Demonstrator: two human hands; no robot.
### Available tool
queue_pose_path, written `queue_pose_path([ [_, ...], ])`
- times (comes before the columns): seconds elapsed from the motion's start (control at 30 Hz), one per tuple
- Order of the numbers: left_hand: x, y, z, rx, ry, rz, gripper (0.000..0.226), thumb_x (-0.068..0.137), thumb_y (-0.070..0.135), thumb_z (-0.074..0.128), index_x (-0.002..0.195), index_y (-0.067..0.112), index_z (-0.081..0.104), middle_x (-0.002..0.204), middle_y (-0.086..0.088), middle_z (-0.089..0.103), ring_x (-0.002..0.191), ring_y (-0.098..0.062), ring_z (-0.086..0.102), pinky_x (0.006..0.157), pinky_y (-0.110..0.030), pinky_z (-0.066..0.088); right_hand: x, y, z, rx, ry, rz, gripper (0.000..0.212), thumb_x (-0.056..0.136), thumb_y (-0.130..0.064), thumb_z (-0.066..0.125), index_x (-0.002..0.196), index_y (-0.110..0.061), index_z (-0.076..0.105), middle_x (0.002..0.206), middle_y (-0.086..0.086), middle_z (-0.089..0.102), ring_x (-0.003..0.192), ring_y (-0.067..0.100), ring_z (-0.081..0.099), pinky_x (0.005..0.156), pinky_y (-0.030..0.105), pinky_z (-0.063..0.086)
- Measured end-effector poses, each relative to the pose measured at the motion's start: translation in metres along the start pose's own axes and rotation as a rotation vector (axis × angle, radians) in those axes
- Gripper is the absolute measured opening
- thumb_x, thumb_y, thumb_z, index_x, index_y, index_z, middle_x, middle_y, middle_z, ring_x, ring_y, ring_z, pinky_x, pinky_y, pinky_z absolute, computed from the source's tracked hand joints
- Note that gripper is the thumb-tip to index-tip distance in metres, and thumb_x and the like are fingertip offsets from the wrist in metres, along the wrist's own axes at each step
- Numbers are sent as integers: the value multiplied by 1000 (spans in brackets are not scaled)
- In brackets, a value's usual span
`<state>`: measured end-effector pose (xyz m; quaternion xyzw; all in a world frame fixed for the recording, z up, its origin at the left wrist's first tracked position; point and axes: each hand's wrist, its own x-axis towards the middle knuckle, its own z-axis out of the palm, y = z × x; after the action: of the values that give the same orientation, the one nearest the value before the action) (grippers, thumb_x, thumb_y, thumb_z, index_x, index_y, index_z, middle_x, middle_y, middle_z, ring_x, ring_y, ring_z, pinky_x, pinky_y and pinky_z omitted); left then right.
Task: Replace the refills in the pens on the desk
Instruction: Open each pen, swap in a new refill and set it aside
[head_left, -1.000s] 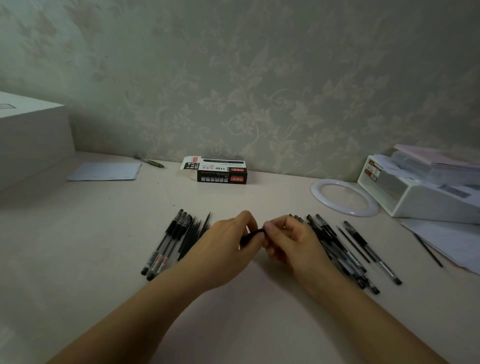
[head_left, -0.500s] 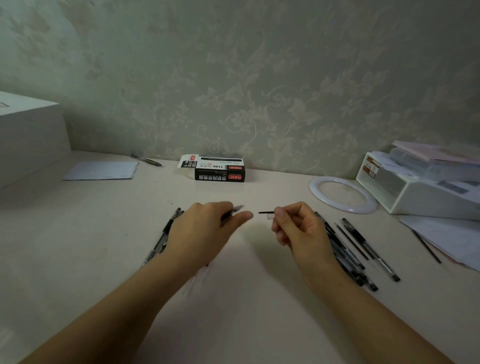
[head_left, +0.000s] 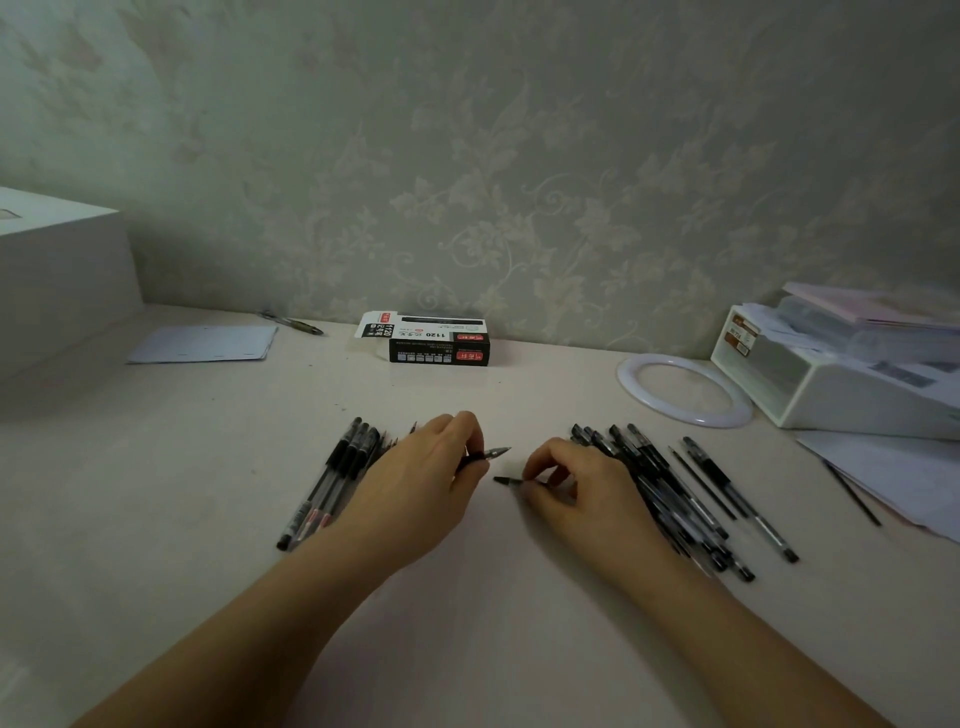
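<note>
Hands work close together at the middle of the desk (head_left: 467, 649), each pinching one slim dark piece. The left hand (head_left: 421, 488) holds a pen (head_left: 485, 456) between thumb and fingers, its pointed tip poking out toward the right; most of the barrel is hidden under the palm. The right hand (head_left: 582, 488) pinches a thin dark piece (head_left: 506, 481), probably a refill or a nose cone, whose tip points left, just below and apart from the pen tip. Which it is cannot be told from this view.

A row of pens (head_left: 337, 478) lies just left of the left hand, and a larger pile of pens (head_left: 670, 493) fans out beside the right hand, with loose thin refills (head_left: 701, 483) among them. A black refill box (head_left: 439, 347) sits open by the wall.

For the step in hand, the two pieces want lining up along one axis before they meet, so the thin part slides straight in rather than bending. A light, steady pinch near the tips gives the best control. Finished and unfinished pens are best kept in their separate piles, or one could get refilled twice.
</note>
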<state>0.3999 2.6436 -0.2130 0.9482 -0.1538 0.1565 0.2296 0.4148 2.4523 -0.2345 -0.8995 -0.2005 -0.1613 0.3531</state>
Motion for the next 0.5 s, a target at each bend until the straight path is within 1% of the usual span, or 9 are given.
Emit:
queue_pose_path([
  [0.07,1,1,0,-7,-8,16,9,97,34,49,95,27,44,95,11,52,77,-7,50,65,-21,43,2,-1,-1,44,32,14,2,90,-27,66,90,-25,65,85,-19,61,82,0,56,67,9,42],
  [0.17,1,4,0,-43,-11,87,8,97,33,50,94,28,45,95,12,52,75,-5,50,63,-16,40,3,-6,-2,224,62,49,8,93,-34,63,92,-27,66,87,-24,64,76,4,59,63,11,45],
  [0.23,0,7,1,-83,-16,135,6,97,32,49,94,28,46,94,12,53,75,-5,49,63,-16,38,3,-7,-3,289,25,63,14,93,-38,62,87,-27,68,83,-17,68,72,7,62,62,16,48],
  [0.27,-1,8,2,-97,-17,153,5,97,31,49,94,27,48,93,11,53,76,-6,50,63,-19,40,3,-7,-2,314,2,69,16,92,-39,62,83,-27,69,80,-12,69,71,8,63,63,21,50],
  [0.3,-1,9,2,-106,-17,166,6,98,30,48,95,25,50,93,10,54,77,-7,50,65,-22,43,2,-7,-2,343,-12,75,18,92,-38,62,80,-26,69,77,-8,69,70,8,64,65,23,51],
  [0.37,0,9,3,-114,-13,172,10,98,30,46,96,23,53,92,10,55,78,-8,51,67,-27,46,3,-6,-2,414,-21,92,17,91,-35,64,77,-26,70,75,-5,70,69,8,65,64,18,51],
  [0.43,1,7,3,-109,-15,159,15,100,31,43,96,23,55,88,11,54,77,-9,52,66,-29,45,4,-5,-3,489,-28,116,12,89,-30,68,78,-27,72,77,-4,72,73,9,67,66,15,51],
  [0.5,2,6,4,-100,-25,142,18,100,31,41,94,23,56,83,12,53,74,-9,51,65,-30,45,5,-4,-3,540,-49,128,10,88,-22,71,82,-30,73,83,-5,73,78,11,69,69,17,53],
])
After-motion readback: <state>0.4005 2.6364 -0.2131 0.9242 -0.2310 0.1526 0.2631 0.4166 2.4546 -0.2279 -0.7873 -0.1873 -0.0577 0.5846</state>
